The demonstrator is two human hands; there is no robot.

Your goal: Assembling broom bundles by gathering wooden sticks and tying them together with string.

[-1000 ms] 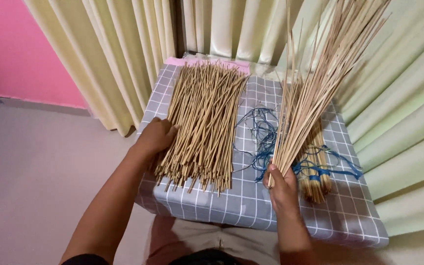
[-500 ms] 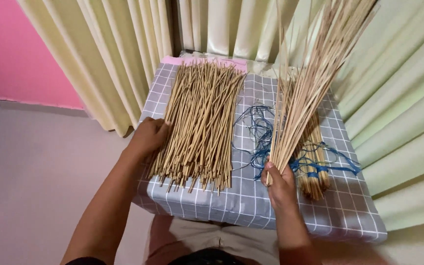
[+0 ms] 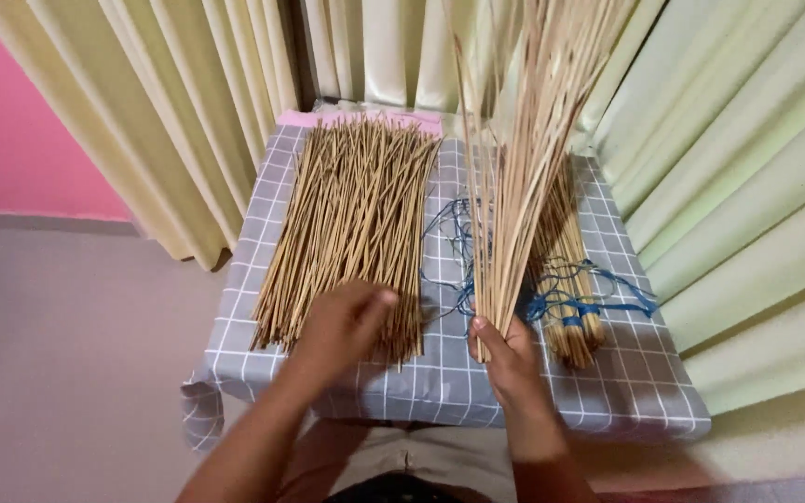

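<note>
My right hand (image 3: 507, 352) grips the lower end of an upright bunch of thin tan sticks (image 3: 524, 158), which fans out upward past the top of the view. My left hand (image 3: 345, 321) rests on the near end of a flat pile of loose tan sticks (image 3: 351, 224) lying on the small table (image 3: 440, 387), fingers curled over the stick ends. Behind the upright bunch lies a tied bundle of sticks (image 3: 572, 298) with blue string (image 3: 598, 303) wound around it.
The table has a grey cloth with a white grid. Loose blue string (image 3: 449, 233) lies between pile and bundle. Pale yellow-green curtains (image 3: 188, 112) hang behind and to the right. A pink wall (image 3: 11, 121) and bare floor (image 3: 58, 373) are on the left.
My left hand has slid right along the near end of the flat pile, toward the middle. The upright bunch in my right hand stays in about the same place.
</note>
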